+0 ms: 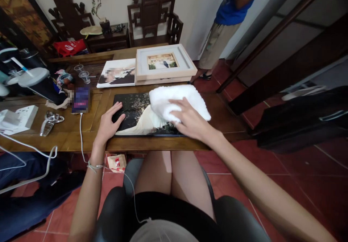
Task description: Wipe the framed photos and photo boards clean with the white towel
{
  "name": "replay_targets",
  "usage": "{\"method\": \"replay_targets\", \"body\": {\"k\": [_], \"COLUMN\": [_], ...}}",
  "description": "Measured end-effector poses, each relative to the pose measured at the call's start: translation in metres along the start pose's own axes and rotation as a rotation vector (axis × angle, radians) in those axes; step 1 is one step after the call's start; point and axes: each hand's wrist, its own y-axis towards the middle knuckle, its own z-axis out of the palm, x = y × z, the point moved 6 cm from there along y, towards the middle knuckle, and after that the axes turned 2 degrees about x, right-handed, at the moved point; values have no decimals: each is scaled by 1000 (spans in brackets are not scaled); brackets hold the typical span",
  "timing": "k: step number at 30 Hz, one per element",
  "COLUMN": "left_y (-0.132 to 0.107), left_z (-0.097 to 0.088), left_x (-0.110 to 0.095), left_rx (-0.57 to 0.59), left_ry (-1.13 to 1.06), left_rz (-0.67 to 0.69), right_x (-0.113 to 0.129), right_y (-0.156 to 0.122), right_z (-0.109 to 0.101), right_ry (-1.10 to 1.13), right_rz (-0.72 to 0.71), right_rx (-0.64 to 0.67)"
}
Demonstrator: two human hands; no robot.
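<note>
A dark glossy photo print [133,113] lies flat at the near edge of the wooden table [67,135]. My left hand [108,122] rests on its left edge, fingers spread and flat, holding nothing. My right hand [189,120] presses down on a white folded towel [176,100] that lies over the print's right half, fingers laid over the cloth.
Behind the print sit a white framed photo [164,63] on a stack and another print [116,73]. A phone [81,99] with a white cable, plastic cups [83,74] and clutter fill the left. A person in a blue shirt [231,13] stands at the back right. Carved chairs line the wall.
</note>
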Motion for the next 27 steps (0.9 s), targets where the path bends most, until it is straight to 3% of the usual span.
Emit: {"method": "replay_targets", "body": {"k": [4, 7, 10, 15, 19, 22, 27], "left_y": [1, 1, 0, 0, -1, 0, 0], "left_z": [1, 0, 0, 0, -1, 0, 0], "left_x": [-1, -1, -1, 0, 1, 1, -1], "left_rx": [6, 8, 14, 10, -6, 1, 11], "left_ry": [11, 15, 12, -8, -23, -19, 9], "left_rz": [3, 7, 14, 12, -3, -8, -6], "right_x": [56, 69, 45, -24, -39, -14, 61], "right_y": [-56, -69, -49, 22, 53, 39, -21], "right_z": [-10, -18, -20, -8, 3, 7, 2], "right_ry": [111, 192, 226, 53, -126, -149, 10], "right_rz": [-148, -199, -156, 3, 93, 80, -81], "right_rx": [57, 90, 95, 45, 26, 40, 134]}}
